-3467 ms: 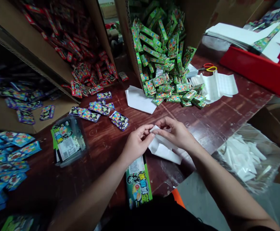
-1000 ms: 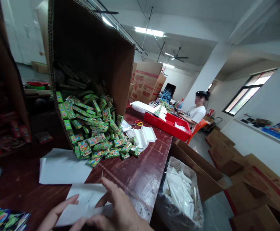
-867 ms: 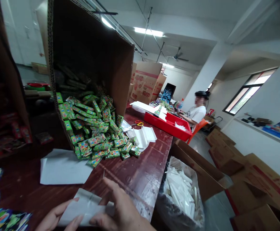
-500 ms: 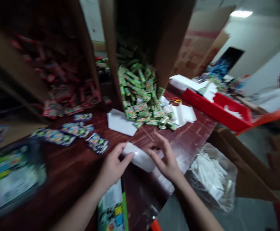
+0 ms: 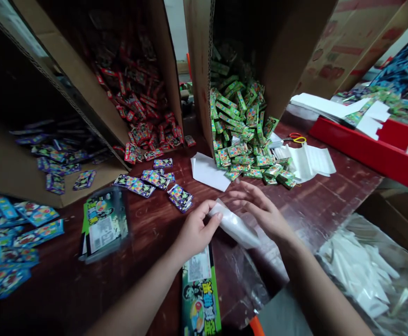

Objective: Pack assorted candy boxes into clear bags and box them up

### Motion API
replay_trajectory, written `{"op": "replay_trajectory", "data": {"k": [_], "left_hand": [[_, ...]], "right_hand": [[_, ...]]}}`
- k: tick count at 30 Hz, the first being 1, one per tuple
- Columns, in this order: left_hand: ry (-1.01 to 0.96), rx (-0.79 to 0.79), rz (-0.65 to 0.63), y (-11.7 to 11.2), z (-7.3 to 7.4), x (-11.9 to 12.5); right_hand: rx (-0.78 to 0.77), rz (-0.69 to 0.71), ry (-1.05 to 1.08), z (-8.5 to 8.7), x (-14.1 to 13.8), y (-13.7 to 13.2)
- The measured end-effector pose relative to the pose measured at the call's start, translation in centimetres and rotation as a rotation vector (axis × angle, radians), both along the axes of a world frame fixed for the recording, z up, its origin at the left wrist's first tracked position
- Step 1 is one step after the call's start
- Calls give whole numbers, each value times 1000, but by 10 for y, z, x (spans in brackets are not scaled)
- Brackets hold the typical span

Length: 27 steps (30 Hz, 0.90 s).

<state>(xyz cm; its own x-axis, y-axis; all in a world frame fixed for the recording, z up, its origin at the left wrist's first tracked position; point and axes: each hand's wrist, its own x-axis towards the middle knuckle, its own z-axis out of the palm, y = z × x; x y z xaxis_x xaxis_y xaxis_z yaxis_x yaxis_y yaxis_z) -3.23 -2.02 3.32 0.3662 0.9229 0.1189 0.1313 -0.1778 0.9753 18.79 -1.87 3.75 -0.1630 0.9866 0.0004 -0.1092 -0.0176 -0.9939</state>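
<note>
My left hand point(image 5: 194, 232) pinches the near-left corner of a white sheet of backing paper point(image 5: 235, 227) above the dark red table point(image 5: 330, 196). My right hand point(image 5: 263, 211) hovers over the sheet's far end with its fingers spread, touching or almost touching it. A green printed box point(image 5: 200, 295) lies flat at the table's near edge, just below my left hand. Several purple candy packets point(image 5: 151, 179) lie loose just beyond my left hand.
Tipped cardboard boxes spill green packets point(image 5: 244, 135), red packets point(image 5: 144, 121) and purple packets point(image 5: 59, 156) onto the table. Blue packets point(image 5: 11, 238) lie at left. A clear-wrapped green box point(image 5: 104, 223), white sheets point(image 5: 307, 159), scissors point(image 5: 297, 138), a red tray point(image 5: 375, 144) and a bag of paper scraps point(image 5: 361, 266) surround me.
My view swung from the room and a seated co-worker back down to the table. The white sheet stays in my left hand; my right hand's fingers have lifted and spread above it.
</note>
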Motion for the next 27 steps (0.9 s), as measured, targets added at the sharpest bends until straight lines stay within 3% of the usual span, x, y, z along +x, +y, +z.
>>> {"op": "replay_trajectory", "data": {"k": [3,5,10,14,19,22,24,27], "left_hand": [[-27,-47,-48,1,2,-3],[-43,-64,-54,3,4,-4],[59,-127,-19,12,3,-2],[74,-216,-90,20,0,7],[58,-227,-169,27,18,14],[78,-296,-265,33,27,7],[128,-280,-218,42,26,1],[360,-18,80,62,20,-3]], "right_hand": [[-175,194,89,-5,1,9],[-182,215,114,-8,0,12],[-27,111,99,-6,-6,8],[92,9,-37,-2,-8,-1],[256,-171,-146,-4,-2,-10],[307,-362,-116,0,12,-7],[304,-464,-74,4,22,-4],[305,-487,-16,6,26,-2]]}}
